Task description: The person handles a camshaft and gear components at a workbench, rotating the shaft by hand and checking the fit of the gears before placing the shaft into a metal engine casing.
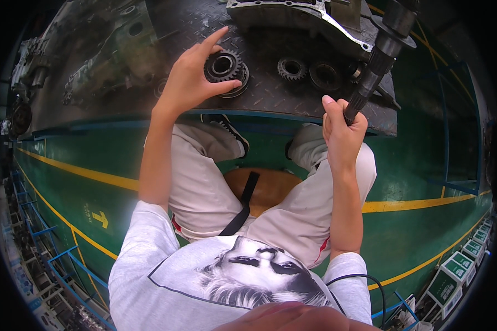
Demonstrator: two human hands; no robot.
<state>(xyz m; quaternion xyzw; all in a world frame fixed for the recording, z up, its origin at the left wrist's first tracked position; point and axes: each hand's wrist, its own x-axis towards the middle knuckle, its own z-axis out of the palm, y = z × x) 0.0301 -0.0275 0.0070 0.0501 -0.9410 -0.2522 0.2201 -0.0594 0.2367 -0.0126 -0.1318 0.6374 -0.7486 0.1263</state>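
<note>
My left hand (pixel 190 77) is at a dark toothed gear (pixel 223 65) near the table's front edge, thumb and forefinger spread wide around its sides. Below the gear shows a shinier metal ring (pixel 240 88), partly covered. I cannot tell whether my fingertips press on the gear. My right hand (pixel 343 127) is closed around the lower, splined end of a long dark metal shaft (pixel 373 69), which tilts up and to the right past the table's edge. Between my hands, a smaller gear (pixel 291 69) and a dark ring (pixel 324 75) lie flat on the table.
The dark tread-plate table (pixel 259 102) has a blue front edge. A large metal housing (pixel 298 16) stands at its back, with greasy castings (pixel 119 52) to the left. I sit on a wooden stool (pixel 281 185). Blue racks (pixel 44 237) and green-and-white boxes (pixel 453 276) line the sides.
</note>
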